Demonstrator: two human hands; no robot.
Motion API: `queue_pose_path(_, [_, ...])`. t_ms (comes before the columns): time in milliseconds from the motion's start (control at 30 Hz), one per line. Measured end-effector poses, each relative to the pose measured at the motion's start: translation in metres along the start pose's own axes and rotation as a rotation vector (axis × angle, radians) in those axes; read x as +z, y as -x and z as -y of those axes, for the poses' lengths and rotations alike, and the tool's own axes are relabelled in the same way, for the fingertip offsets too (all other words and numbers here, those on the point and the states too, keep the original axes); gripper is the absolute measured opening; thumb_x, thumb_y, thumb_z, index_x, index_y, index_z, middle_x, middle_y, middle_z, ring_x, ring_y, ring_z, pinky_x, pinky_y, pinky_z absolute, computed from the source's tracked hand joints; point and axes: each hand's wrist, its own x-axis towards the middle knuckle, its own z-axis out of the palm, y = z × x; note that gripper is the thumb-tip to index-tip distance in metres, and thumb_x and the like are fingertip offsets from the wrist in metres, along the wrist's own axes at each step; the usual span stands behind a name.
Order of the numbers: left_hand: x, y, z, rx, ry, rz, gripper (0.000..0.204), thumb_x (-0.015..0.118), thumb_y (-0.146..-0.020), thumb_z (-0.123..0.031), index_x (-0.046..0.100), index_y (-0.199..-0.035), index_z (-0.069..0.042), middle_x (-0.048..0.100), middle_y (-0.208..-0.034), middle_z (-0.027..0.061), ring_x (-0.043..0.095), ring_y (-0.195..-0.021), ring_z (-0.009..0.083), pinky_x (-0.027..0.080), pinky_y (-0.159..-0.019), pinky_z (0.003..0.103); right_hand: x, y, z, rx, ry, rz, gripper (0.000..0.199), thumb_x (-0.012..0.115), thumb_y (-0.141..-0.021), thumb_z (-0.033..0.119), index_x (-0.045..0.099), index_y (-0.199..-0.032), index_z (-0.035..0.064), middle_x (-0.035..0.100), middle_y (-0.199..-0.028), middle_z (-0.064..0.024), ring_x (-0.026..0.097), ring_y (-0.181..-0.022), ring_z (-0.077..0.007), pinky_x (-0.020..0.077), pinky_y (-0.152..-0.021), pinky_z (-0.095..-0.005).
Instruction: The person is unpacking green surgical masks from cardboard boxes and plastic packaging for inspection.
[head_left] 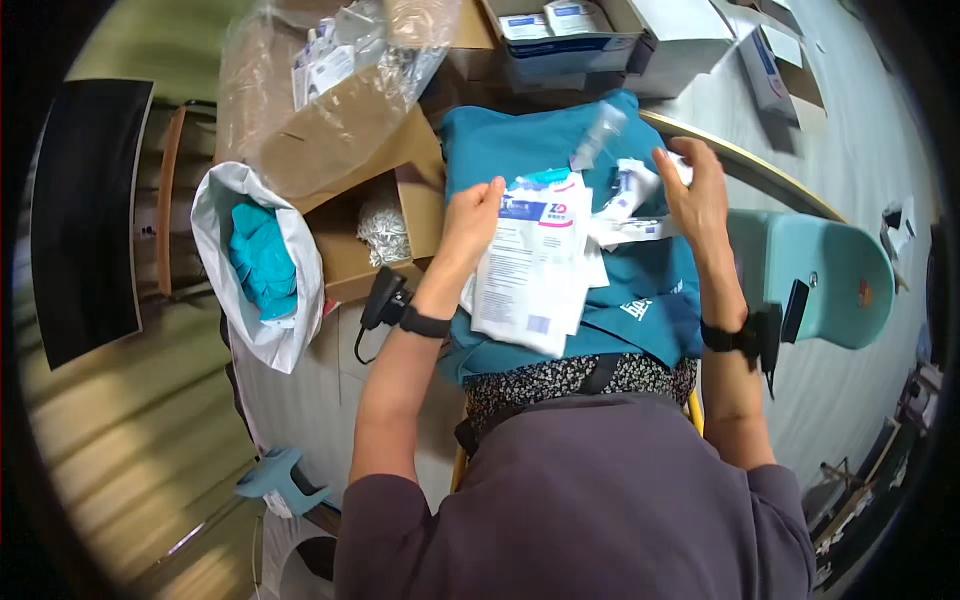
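Note:
My left hand [472, 222] grips the top left edge of a stack of flat white sealed pouches [533, 268] that hang over a teal cloth bag [640, 290] on my lap. My right hand [697, 190] is raised over the bag and closes on a small white packet [632, 190] among loose white packets. Both wrists carry black bands with small devices.
An open cardboard box [345, 150] lined with clear plastic holds small packages at upper left. A white sack [262, 270] with teal cloth sits left. Boxes of supplies [570, 35] stand on the table at the top. A teal chair [825, 275] is at right.

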Motion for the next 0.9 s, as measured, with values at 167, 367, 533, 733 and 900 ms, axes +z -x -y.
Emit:
queue_pose_path(167, [0.004,0.000,-0.002,-0.019,-0.197,-0.071,0.070,0.044,-0.098,-0.060,0.072,-0.097,0.003,0.071,-0.088,0.0198,0.068,-0.086,0.0264,0.049,-0.079,0.037,-0.015,0.015,0.032,-0.408,-0.212,0.121,0.024,0.064,-0.088,0.010,0.064,-0.112,0.0056,0.066,-0.115,-0.0131,0.059,-0.111,-0.0308,0.0451,-0.095,-0.0396])
queue_pose_path(367, [0.001,0.027,-0.028,0.007,0.074,0.204,0.066,0.042,-0.101,-0.056,0.066,-0.115,0.003,0.070,-0.104,0.0137,0.065,-0.099,0.0232,0.048,-0.086,0.031,0.021,0.000,0.046,-0.565,-0.112,0.433,0.026,0.053,-0.097,0.025,0.069,-0.107,0.0074,0.068,-0.109,-0.0103,0.057,-0.111,-0.0289,0.0395,-0.097,-0.0468])
queue_pose_path(533, [-0.028,0.050,-0.003,-0.126,0.467,0.458,0.061,0.047,-0.102,-0.046,0.043,-0.141,0.001,0.056,-0.132,0.0133,0.053,-0.121,0.0202,0.042,-0.103,0.031,0.025,0.014,0.043,-0.445,-0.046,0.724,0.042,0.045,-0.101,0.040,0.070,-0.097,0.0066,0.067,-0.085,-0.0154,0.060,-0.086,-0.0368,0.0437,-0.076,-0.0479])
queue_pose_path(733, [-0.020,0.083,-0.001,-0.174,0.600,0.543,0.071,0.069,-0.091,-0.013,0.029,-0.147,0.002,0.052,-0.136,0.0143,0.051,-0.126,0.0197,0.043,-0.104,0.032,0.021,0.039,0.042,-0.251,-0.305,0.802,0.036,0.047,-0.101,0.032,0.066,-0.107,0.0009,0.066,-0.092,-0.0238,0.064,-0.088,-0.0407,0.0497,-0.077,-0.0420])
queue_pose_path(900, [0.016,0.081,-0.009,-0.062,0.479,0.494,0.076,0.077,-0.084,-0.011,0.033,-0.144,0.003,0.057,-0.129,0.0148,0.058,-0.117,0.0194,0.050,-0.096,0.032,0.021,0.039,0.034,-0.025,-0.444,0.676,0.028,0.055,-0.098,0.013,0.061,-0.119,-0.0042,0.069,-0.106,-0.0174,0.066,-0.096,-0.0269,0.0501,-0.084,-0.0330])
